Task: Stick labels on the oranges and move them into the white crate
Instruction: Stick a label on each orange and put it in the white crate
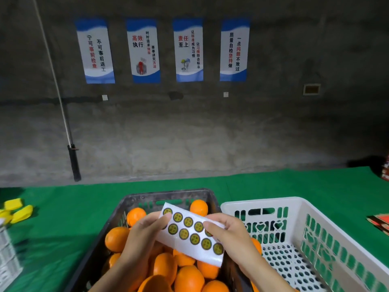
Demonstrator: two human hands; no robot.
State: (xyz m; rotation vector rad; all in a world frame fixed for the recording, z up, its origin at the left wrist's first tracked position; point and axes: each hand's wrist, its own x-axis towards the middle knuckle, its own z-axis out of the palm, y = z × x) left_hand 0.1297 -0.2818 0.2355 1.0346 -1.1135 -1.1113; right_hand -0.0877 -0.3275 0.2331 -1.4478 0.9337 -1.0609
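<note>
A shiny white label sheet w/ two rows of round yellow-and-black stickers is held flat above the black crate. Its 9 o'clock edge is pinched by the left hand; its 3 o'clock edge is pinched by the right hand, thumb on top. The black crate is hard plastic w/ slots & is full of smooth round oranges. At 3 o'clock, touching it, the white crate is seen: plastic, w/ heart cut-outs, slots & a dotted floor. Both sit on soft green cloth. Yellow plastic bits lie at 9 o'clock.
</note>
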